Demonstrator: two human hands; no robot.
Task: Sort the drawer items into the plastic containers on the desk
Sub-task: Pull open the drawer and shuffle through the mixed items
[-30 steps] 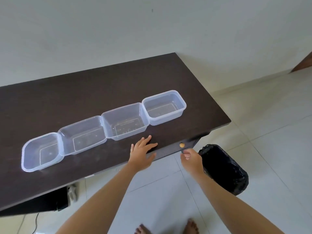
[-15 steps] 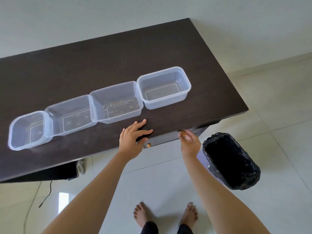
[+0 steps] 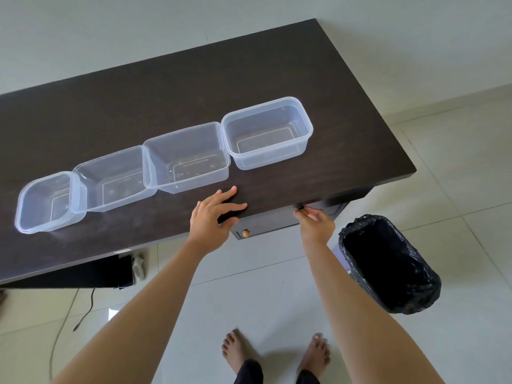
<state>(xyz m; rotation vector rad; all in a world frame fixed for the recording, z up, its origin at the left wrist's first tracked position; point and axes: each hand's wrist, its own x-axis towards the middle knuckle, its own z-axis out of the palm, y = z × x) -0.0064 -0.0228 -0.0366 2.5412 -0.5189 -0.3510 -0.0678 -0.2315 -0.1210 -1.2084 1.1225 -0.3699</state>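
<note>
Several empty clear plastic containers stand in a row on the dark desk (image 3: 194, 92): the rightmost container (image 3: 268, 159), a middle container (image 3: 191, 185) and the leftmost container (image 3: 47, 225) among them. My left hand (image 3: 213, 217) lies flat on the desk's front edge with fingers spread and holds nothing. My right hand (image 3: 315, 223) pinches the right drawer knob (image 3: 300, 208) just under the desk edge. The dark drawer front (image 3: 271, 221) shows between my hands, with a second wooden knob (image 3: 246, 233) at its left. The inside of the drawer is hidden.
A bin lined with a black bag (image 3: 388, 261) stands on the tiled floor just right of my right arm. A black box (image 3: 97, 273) and a cable (image 3: 83, 314) lie under the desk at left. My bare feet (image 3: 277, 353) are below.
My right hand has risen from below the desk edge and closed on the right drawer knob. My left hand stays on the desk edge. The view has tilted down.
</note>
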